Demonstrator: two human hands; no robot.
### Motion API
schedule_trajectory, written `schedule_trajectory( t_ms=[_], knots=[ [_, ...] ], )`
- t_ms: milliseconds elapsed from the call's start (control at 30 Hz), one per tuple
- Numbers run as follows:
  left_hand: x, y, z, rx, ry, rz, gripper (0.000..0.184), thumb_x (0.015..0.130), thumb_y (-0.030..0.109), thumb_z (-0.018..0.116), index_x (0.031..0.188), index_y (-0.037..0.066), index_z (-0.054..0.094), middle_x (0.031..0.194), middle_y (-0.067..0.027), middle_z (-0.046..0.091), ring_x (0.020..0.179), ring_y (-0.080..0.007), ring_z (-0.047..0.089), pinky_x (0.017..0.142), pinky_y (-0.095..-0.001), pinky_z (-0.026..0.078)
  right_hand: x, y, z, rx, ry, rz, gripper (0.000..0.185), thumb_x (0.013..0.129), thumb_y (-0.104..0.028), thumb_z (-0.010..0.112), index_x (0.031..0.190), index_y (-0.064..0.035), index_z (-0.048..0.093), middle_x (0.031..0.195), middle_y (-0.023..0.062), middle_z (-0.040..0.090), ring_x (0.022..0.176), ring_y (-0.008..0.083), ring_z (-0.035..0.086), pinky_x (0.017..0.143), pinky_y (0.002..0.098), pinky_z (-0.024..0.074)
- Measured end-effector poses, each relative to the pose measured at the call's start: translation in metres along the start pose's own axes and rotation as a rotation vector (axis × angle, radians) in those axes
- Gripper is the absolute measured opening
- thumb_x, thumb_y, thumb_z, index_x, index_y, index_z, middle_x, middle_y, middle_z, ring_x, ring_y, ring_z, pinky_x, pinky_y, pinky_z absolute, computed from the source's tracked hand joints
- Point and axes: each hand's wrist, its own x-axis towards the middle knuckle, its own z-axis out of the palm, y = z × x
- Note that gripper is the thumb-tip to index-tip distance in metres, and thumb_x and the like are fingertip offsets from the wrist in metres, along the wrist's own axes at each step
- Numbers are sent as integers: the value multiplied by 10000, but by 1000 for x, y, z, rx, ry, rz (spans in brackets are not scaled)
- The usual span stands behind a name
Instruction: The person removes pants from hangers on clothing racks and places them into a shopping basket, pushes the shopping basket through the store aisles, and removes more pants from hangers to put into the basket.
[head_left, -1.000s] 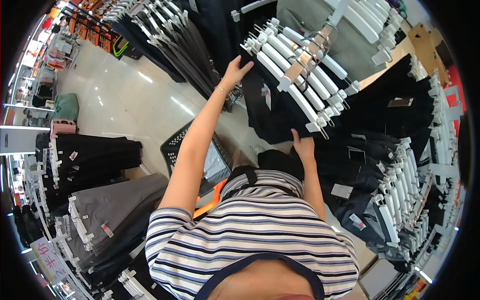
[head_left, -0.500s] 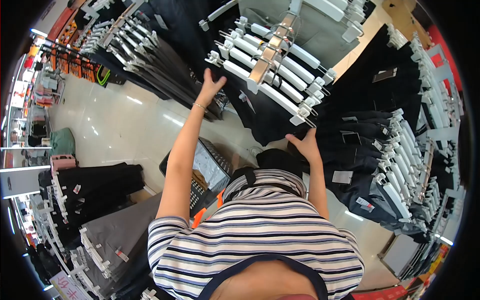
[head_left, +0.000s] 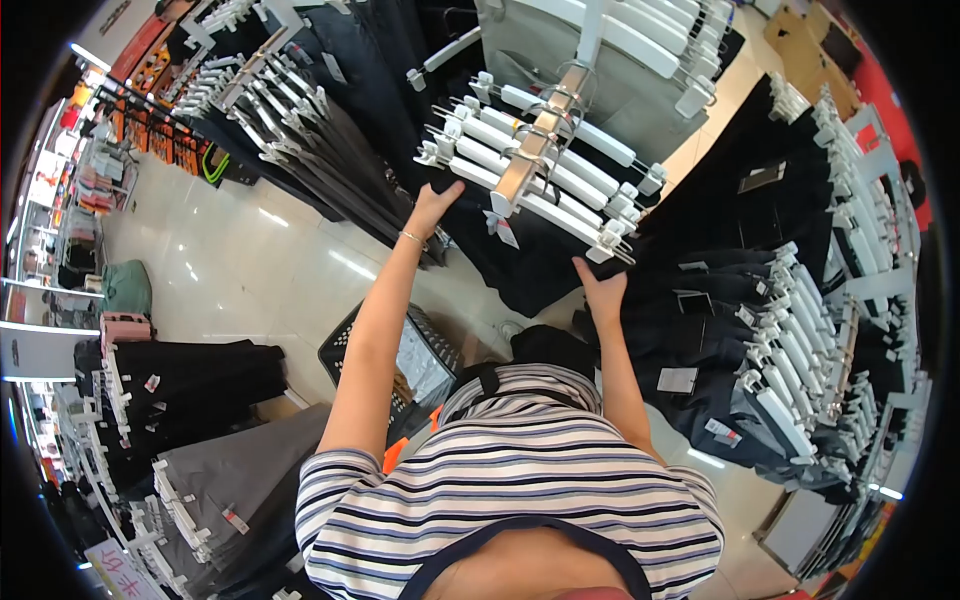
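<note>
Black trousers (head_left: 535, 275) hang from white clip hangers at the front of a metal rail arm (head_left: 540, 150). My left hand (head_left: 434, 210) is closed on their left edge below the clip, thumb showing and the other fingers largely hidden. On the opposite edge, my right hand (head_left: 603, 288) grips the dark cloth just under the right clip, thumb in front. A red-and-white tag (head_left: 505, 230) dangles from the trousers near my left hand. The front white hanger (head_left: 563, 220) lies between both hands, with several more close behind it.
Dark trousers (head_left: 690, 330) on white hangers crowd the right side. Grey trousers (head_left: 335, 150) hang at the upper left. A black basket (head_left: 335, 340) stands on the floor beside my body. More racks with grey garments (head_left: 240, 460) are at the lower left.
My left hand, spread beside the clip before, has come down and right onto the trousers' edge. My right hand has shifted slightly left and stays at the other edge.
</note>
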Motion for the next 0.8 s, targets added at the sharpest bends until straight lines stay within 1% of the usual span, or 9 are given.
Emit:
schedule_trajectory(
  t_ms=[67, 167, 233, 333, 367, 500, 633, 733, 800],
  knots=[
    [-4, -9, -5, -33, -26, -26, 327, 797, 230, 674, 983, -22, 581, 863, -42, 616, 755, -118, 576, 678, -267, 480, -10, 35, 14, 94, -14, 106, 353, 713, -159, 757, 937, 54, 585, 885, 83, 618, 820, 140, 544, 768, 282, 434],
    [-20, -1, -5, -155, -51, -83, 354, 794, 249, 678, 991, -26, 573, 862, -47, 615, 742, -123, 576, 669, -267, 479, -14, 69, 16, 89, -36, -11, 329, 765, -163, 710, 958, 65, 574, 927, 77, 622, 848, 137, 541, 781, 284, 428],
    [-22, -7, -11, -41, -61, -114, 408, 830, 298, 629, 1056, -23, 522, 932, -49, 596, 811, -125, 562, 721, -270, 471, -10, 79, 11, 88, -45, -87, 317, 808, -190, 664, 983, 57, 571, 923, 66, 621, 841, 156, 543, 773, 282, 430],
    [-34, -30, -7, -3, 31, -93, 443, 857, 362, 580, 1073, -18, 510, 963, -46, 585, 859, -124, 548, 763, -267, 455, -10, 93, 0, 154, -56, 44, 340, 829, -212, 638, 1017, 58, 553, 950, 74, 613, 867, 164, 537, 785, 279, 420],
    [-40, -39, -4, -13, 82, -72, 449, 861, 381, 568, 1065, -15, 517, 961, -44, 584, 865, -123, 545, 771, -265, 450, -12, 97, -4, 171, -107, 201, 374, 838, -234, 627, 1070, 44, 530, 1012, 81, 593, 934, 178, 530, 825, 282, 403],
    [-61, -103, 4, -79, 119, -146, 485, 840, 407, 587, 1117, 12, 542, 1050, -44, 572, 962, -129, 506, 852, -277, 400, -27, 63, -3, 127, -111, 179, 510, 823, -268, 638, 1179, 42, 447, 1164, 140, 513, 1066, 221, 481, 921, 295, 352],
    [-96, -108, 25, -51, -22, -231, 644, 777, 372, 670, 1240, 0, 419, 1176, -99, 510, 1100, -180, 462, 944, -301, 346, -41, 28, -4, -88, -286, 535, 620, 843, -271, 612, 1277, 65, 323, 1248, 176, 447, 1190, 230, 391, 984, 280, 298],
    [-103, -105, 38, -40, 70, -127, 747, 747, 328, 709, 1291, -6, 320, 1235, -121, 448, 1151, -200, 417, 965, -311, 327, -42, 15, 2, 118, -151, 151, 560, 849, -240, 609, 1240, 70, 356, 1219, 177, 463, 1152, 219, 419, 968, 280, 314],
    [-99, -98, 40, 75, 157, 17, 781, 740, 292, 719, 1300, -16, 270, 1253, -130, 415, 1164, -207, 393, 972, -313, 319, -32, 4, 2, 239, -86, 10, 455, 855, -193, 602, 1174, 63, 403, 1135, 120, 509, 1039, 167, 477, 901, 266, 365]
  ],
)
